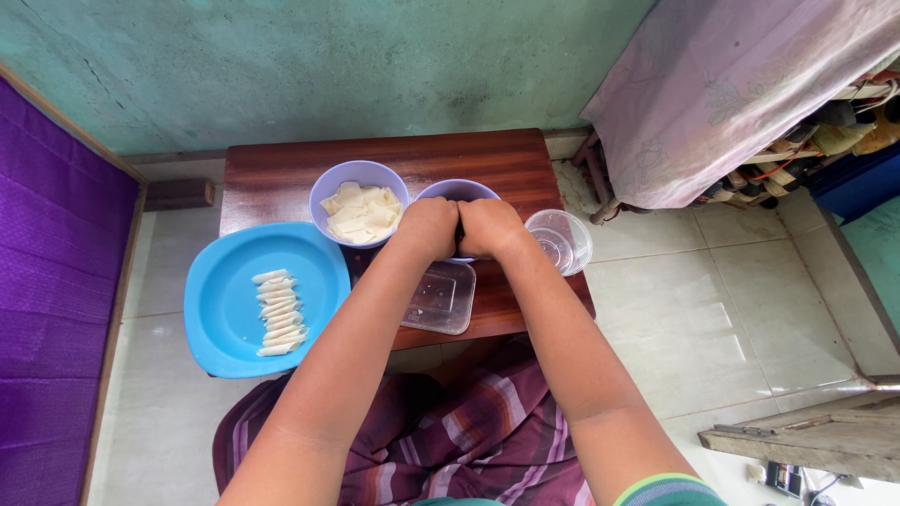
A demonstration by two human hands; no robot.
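Hands were pressed together, left hand (428, 228) and right hand (488, 228), closed over the second bowl (457, 190); contents unseen. Left of them, wrapper bowl (359, 201) remained well stocked; farther left, blue plate (225, 309) carried about ten finished rolls (279, 312).

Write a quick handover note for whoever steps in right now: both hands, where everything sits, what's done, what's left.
Left hand and right hand: pressed together over the second purple bowl; what they hold is hidden.
Purple bowl, back left: flat pale wrapper pieces.
Blue plate, left: a row of rolled pieces.
Clear square lid lies under the wrists; clear round container sits right.
Done: the rolled row.
Left: the flat wrappers in the bowl.
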